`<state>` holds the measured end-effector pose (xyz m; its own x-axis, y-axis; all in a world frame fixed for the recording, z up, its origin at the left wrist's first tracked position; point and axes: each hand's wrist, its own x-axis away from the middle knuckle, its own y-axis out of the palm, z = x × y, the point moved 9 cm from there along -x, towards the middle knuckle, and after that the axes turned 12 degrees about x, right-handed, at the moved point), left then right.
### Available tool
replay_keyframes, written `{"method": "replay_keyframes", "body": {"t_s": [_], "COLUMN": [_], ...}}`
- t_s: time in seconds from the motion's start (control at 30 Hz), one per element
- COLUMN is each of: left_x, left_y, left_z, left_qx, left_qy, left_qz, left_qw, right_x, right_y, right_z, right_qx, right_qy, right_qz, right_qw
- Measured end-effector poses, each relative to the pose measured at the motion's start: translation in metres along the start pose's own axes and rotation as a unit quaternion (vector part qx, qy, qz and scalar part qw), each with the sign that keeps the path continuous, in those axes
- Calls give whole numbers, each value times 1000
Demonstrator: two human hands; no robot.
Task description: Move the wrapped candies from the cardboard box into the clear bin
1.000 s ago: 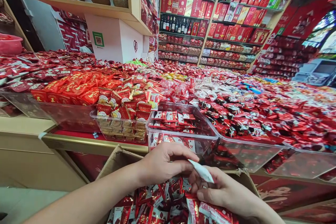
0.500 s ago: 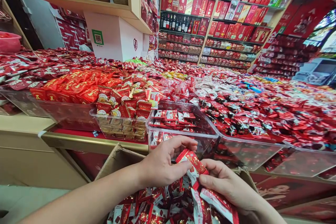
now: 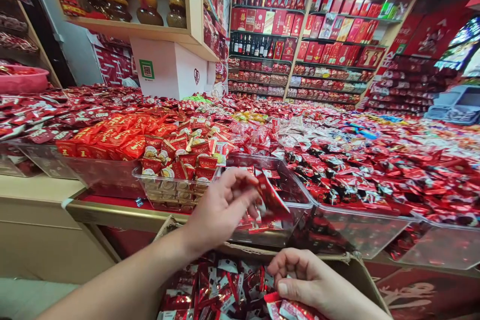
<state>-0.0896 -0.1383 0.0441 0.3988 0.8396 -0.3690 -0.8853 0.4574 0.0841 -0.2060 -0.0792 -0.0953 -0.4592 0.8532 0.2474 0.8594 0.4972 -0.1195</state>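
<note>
My left hand (image 3: 229, 205) pinches a red-and-white wrapped candy (image 3: 270, 199) by one end, raised over the clear plastic bin (image 3: 300, 207) that has similar packets lying in it. Lower down, my right hand (image 3: 305, 282) curls its fingers above the open cardboard box (image 3: 369, 285). Red-and-white wrapped candies (image 3: 290, 309) stick out from under that hand, partly hidden by the palm. Loose wrapped candies (image 3: 215, 287) of the same look fill the box beneath both hands.
Left of the bin stands a tub of durian candies (image 3: 183, 172), then orange-red packets (image 3: 112, 135). Heaps of red packets (image 3: 348, 170) spread to the right in clear bins. A display cabinet (image 3: 150, 32) overhangs at upper left; stocked shelves (image 3: 307, 35) line the back.
My left hand has lifted a candy away from my right hand, up and forward over the bin. My right hand has dropped slightly lower over the box. The view has tilted up a little.
</note>
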Motion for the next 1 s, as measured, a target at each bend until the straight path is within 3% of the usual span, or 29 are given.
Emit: {"method": "replay_keyframes", "body": {"t_s": [0.07, 0.13, 0.17, 0.33, 0.43, 0.53, 0.7, 0.87, 1.0], "left_x": [-27, -60, -76, -129, -136, -137, -141, -140, -136], "left_y": [-6, -5, -4, -2, 0, 1, 4, 10, 17], "left_z": [15, 11, 0, -51, -76, -87, -85, -82, -88], "left_qx": [-83, -218, -309, -428, -477, -510, -572, -625, -630], "left_qy": [13, -27, -73, -188, -237, -244, -175, -124, -98], "left_qz": [6, -20, -47, -91, -122, -154, -177, -182, -222], "left_qw": [996, 975, 947, 879, 837, 810, 781, 749, 738], "right_x": [-2, -2, -2, -5, -9, -10, -7, -8, -9], "right_y": [2, 6, 8, 16, 16, 14, 14, 9, 8], "right_z": [2, 2, 2, 5, 11, 17, 12, 15, 18], "right_qx": [20, 36, 42, 64, 88, 130, 209, 228, 215], "right_qy": [-5, -6, -7, -4, -8, 14, 16, 24, 24], "right_qz": [-11, -24, -27, -34, -30, -28, -28, -12, -16], "right_qw": [1000, 999, 999, 997, 996, 991, 977, 973, 976]}}
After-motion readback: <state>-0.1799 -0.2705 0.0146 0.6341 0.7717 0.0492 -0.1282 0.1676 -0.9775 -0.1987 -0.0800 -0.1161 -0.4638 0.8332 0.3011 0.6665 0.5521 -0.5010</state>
